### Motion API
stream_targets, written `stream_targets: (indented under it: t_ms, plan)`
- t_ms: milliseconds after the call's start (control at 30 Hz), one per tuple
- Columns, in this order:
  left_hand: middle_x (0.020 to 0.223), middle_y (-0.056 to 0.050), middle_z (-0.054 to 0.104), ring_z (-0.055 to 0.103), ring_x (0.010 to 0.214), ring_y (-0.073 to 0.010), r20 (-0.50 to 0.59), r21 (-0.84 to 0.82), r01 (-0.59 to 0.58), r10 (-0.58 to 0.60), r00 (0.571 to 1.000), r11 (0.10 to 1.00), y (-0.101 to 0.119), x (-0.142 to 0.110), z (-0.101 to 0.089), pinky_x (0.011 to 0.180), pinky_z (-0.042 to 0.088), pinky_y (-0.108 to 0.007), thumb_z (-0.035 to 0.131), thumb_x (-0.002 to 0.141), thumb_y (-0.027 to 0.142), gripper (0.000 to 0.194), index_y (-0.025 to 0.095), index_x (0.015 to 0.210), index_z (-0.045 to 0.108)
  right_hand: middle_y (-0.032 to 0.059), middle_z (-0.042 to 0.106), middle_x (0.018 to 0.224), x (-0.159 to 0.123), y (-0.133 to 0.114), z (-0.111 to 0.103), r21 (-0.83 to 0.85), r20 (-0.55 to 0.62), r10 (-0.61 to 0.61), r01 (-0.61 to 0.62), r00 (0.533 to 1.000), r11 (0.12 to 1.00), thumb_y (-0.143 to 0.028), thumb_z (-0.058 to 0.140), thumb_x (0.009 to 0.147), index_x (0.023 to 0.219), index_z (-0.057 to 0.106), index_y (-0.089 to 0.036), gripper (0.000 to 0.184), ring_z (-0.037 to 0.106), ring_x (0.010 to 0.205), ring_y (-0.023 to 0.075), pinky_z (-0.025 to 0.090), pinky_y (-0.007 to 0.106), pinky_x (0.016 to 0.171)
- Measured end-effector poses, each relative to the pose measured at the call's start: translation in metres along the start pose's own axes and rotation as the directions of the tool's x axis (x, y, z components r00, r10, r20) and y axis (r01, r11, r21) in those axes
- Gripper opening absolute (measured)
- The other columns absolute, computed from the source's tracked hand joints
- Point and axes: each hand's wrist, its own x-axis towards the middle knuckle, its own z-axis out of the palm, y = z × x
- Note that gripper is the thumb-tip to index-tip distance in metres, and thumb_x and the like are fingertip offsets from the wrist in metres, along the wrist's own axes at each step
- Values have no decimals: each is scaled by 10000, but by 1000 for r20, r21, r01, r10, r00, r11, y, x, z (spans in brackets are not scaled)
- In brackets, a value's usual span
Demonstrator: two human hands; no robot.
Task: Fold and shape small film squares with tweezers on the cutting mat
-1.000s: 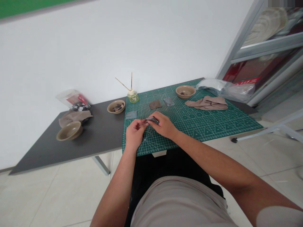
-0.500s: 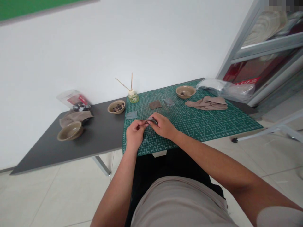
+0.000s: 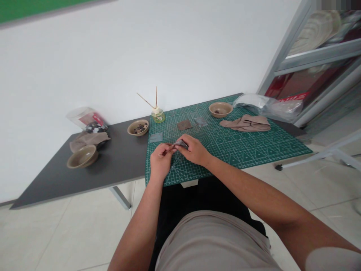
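Over the near part of the green cutting mat (image 3: 242,150), both hands meet with fingertips almost touching. My right hand (image 3: 195,150) pinches a small greyish clear plastic bag (image 3: 181,143), partly hidden by the fingers. My left hand (image 3: 161,160) is closed at the bag's left end, thumb and fingers pressed together on its edge. Just beyond the hands lie a small brown square piece (image 3: 184,125) and a flat clear plastic bag (image 3: 200,121). Another flat bag (image 3: 156,137) rests at the mat's left edge.
A bowl of small dark and light pieces (image 3: 138,128) stands left of a reed diffuser (image 3: 158,116). Another bowl (image 3: 220,110) and a brown cloth (image 3: 248,123) are on the right. Farther left are a bowl (image 3: 82,157), a cloth (image 3: 90,140) and a plastic package (image 3: 91,119).
The bag between my fingers has tilted slightly, showing more of its surface. Both hands stay in nearly the same place; the view has shifted very slightly.
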Motion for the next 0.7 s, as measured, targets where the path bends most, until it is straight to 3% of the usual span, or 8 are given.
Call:
stream_targets:
  t_ms: [167,433,700]
  plan:
    - [869,-5,711,657,853,-165,1,-21,10,-10,1000,1000,0,0,0,826,502,-305,678,769,239,70,207,713,650,6,580,824,-1,0,0,-3,-22,34,-34,999,999,-282,573,902,864,539,-206,91,540,764,153,420,289,727]
    - [889,1,723,657,857,-165,20,33,45,-46,999,998,0,0,0,833,492,-299,661,778,222,37,215,742,663,21,612,877,0,2,0,7,-3,-9,9,1000,1000,-231,567,879,894,563,-205,31,572,812,163,444,303,758]
    - [863,9,720,655,838,-161,13,28,57,-58,998,998,0,1,2,811,503,-297,655,772,209,75,216,705,623,23,656,895,0,-1,-2,37,-42,69,-68,997,997,-263,588,873,892,605,-213,56,596,838,175,457,320,788]
